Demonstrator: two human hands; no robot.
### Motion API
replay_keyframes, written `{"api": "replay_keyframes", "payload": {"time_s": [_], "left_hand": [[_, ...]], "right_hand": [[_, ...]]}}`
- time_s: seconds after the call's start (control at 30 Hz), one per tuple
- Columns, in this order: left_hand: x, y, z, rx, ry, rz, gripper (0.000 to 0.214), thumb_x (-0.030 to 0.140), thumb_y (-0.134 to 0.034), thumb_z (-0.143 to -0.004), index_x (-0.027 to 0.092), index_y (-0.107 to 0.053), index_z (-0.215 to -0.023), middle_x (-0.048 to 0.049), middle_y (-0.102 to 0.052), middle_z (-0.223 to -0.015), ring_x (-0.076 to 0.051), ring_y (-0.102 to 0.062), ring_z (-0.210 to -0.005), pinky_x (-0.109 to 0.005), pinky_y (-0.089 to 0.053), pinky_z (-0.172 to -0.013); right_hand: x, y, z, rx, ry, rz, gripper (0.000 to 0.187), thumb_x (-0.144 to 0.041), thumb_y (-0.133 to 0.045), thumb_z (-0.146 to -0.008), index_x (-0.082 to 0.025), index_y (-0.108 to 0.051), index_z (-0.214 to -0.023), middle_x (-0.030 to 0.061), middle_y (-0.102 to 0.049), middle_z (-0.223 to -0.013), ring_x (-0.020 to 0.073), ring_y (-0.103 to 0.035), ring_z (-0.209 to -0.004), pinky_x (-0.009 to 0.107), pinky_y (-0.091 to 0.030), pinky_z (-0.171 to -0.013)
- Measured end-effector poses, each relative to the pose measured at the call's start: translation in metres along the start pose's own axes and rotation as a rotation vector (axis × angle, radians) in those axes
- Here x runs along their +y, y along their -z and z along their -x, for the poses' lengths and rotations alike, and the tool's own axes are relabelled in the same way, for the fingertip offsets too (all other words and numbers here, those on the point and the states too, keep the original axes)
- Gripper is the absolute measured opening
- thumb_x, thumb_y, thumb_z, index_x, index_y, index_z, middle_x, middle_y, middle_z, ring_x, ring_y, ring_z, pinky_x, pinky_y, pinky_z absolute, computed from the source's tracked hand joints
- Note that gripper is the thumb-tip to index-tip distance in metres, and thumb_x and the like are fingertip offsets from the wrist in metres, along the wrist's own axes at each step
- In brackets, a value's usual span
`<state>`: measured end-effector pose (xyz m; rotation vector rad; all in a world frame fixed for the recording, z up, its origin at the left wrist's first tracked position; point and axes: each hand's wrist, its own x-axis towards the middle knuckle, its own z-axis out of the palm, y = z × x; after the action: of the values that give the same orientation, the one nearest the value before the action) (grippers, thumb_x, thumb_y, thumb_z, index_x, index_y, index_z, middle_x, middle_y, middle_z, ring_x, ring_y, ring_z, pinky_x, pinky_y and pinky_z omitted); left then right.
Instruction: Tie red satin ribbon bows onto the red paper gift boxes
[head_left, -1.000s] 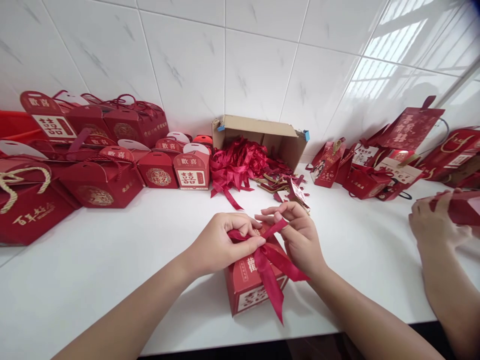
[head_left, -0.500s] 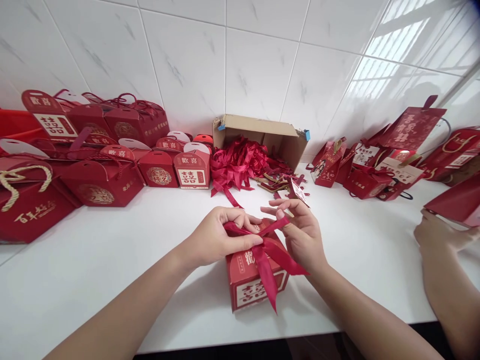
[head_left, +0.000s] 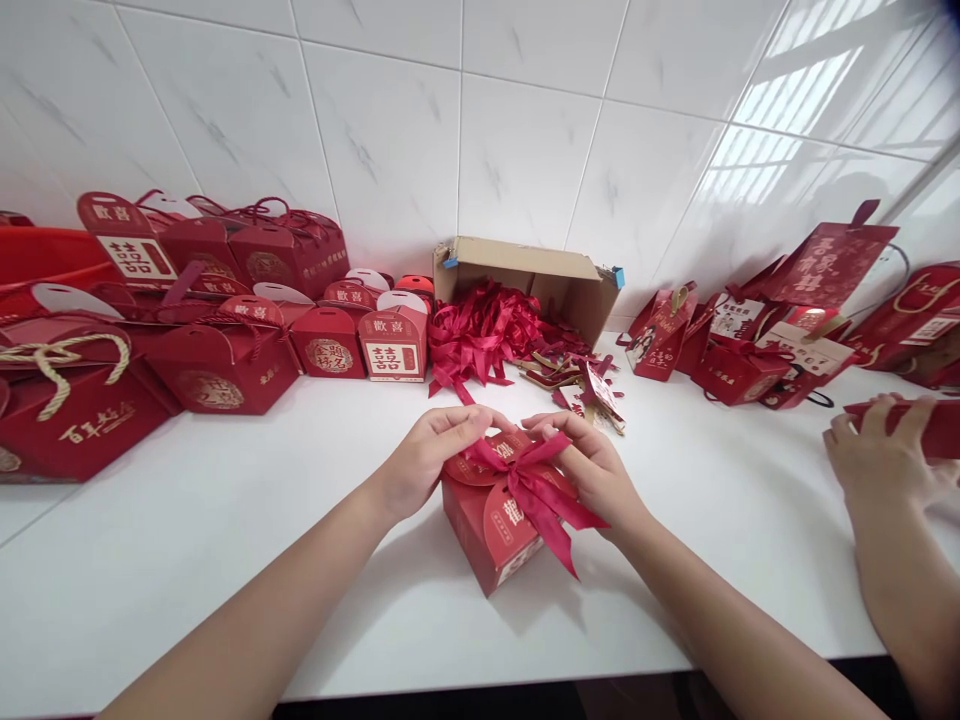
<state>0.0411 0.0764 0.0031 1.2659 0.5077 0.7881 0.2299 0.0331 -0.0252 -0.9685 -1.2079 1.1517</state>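
Note:
A red gift box (head_left: 480, 525) with white and gold print stands on the white table, turned at an angle. Across its petal-shaped lid lies a crimson ribbon bow (head_left: 525, 470), its two tails hanging over the right front side. My left hand (head_left: 424, 455) is closed on the box's back left edge, thumb and fingers together by the bow's left loop. On the other side, my right hand (head_left: 592, 465) is closed round the back right edge, its thumb at the right loop. The fingertips behind the lid are partly hidden.
Behind the box, a cardboard carton (head_left: 525, 255) lies on its side with crimson ribbons (head_left: 487, 325) spilling out, beside a pile of tags (head_left: 585, 385). Red boxes (head_left: 221, 365) line the left; more bags (head_left: 660, 330) stand right. Another person's hand (head_left: 885, 450) holds a red item.
My hands have moved from the bow's knot out to the box's sides. The box has turned, showing its left side, and the bow lies flatter. The other person's red item has tilted down.

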Motion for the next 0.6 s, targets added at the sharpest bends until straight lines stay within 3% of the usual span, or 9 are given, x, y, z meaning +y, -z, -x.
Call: {"api": "replay_keyframes", "payload": {"time_s": [0.1,0.2,0.3,0.43,0.5,0.6], "left_hand": [[-0.002,0.003,-0.003,0.059,-0.004,0.065,0.039,0.05,-0.063,-0.079,0.014,-0.058,-0.065,-0.0072,-0.07,-0.087,-0.018,-0.064,-0.071,-0.029,-0.048,-0.068],[-0.002,0.007,-0.005,0.144,-0.045,0.076,0.043,0.05,-0.064,-0.077,0.014,-0.053,-0.057,-0.0057,-0.068,-0.099,-0.018,-0.065,-0.077,-0.028,-0.049,-0.07],[0.0,0.01,-0.005,0.195,-0.075,0.085,0.046,0.05,-0.062,-0.078,0.014,-0.047,-0.053,-0.0037,-0.067,-0.097,-0.018,-0.065,-0.082,-0.028,-0.049,-0.072],[0.0,0.02,-0.01,0.276,-0.086,0.053,0.048,0.059,-0.052,-0.08,0.016,-0.048,-0.058,-0.0047,-0.067,-0.097,-0.021,-0.065,-0.086,-0.031,-0.049,-0.077],[-0.005,0.032,-0.016,0.354,-0.106,-0.121,0.048,0.063,-0.04,-0.082,0.018,-0.054,-0.072,-0.0053,-0.067,-0.097,-0.021,-0.064,-0.089,-0.032,-0.05,-0.079],[-0.021,0.056,-0.024,0.494,-0.083,-0.499,0.046,0.061,-0.034,-0.082,0.019,-0.052,-0.083,-0.0062,-0.066,-0.091,-0.02,-0.064,-0.083,-0.031,-0.049,-0.072]], "right_hand": [[-0.003,0.003,0.001,-0.049,-0.031,0.002,0.019,-0.04,-0.062,-0.082,-0.022,-0.061,-0.086,0.001,-0.064,-0.105,0.0139,-0.061,-0.09,0.026,-0.049,-0.078],[-0.007,0.009,-0.002,-0.167,-0.108,-0.001,0.021,-0.039,-0.06,-0.083,-0.021,-0.059,-0.094,0.0045,-0.065,-0.104,0.0178,-0.063,-0.089,0.031,-0.05,-0.077],[-0.01,0.018,-0.006,-0.257,-0.117,-0.028,0.022,-0.03,-0.055,-0.079,-0.021,-0.057,-0.1,0.0063,-0.066,-0.104,0.0215,-0.063,-0.096,0.035,-0.049,-0.079],[-0.003,0.03,-0.012,-0.331,-0.029,0.026,0.051,-0.016,-0.045,-0.063,-0.025,-0.055,-0.112,0.0052,-0.059,-0.123,0.0249,-0.053,-0.118,0.042,-0.047,-0.089],[0.006,0.032,-0.013,-0.376,0.015,0.222,0.066,-0.013,-0.048,-0.062,-0.029,-0.049,-0.126,0.0044,-0.054,-0.131,0.0253,-0.047,-0.124,0.045,-0.044,-0.096],[0.021,0.024,-0.012,-0.407,0.144,0.567,0.072,-0.014,-0.063,-0.064,-0.03,-0.047,-0.132,0.007,-0.048,-0.137,0.0292,-0.042,-0.128,0.05,-0.037,-0.103]]}}
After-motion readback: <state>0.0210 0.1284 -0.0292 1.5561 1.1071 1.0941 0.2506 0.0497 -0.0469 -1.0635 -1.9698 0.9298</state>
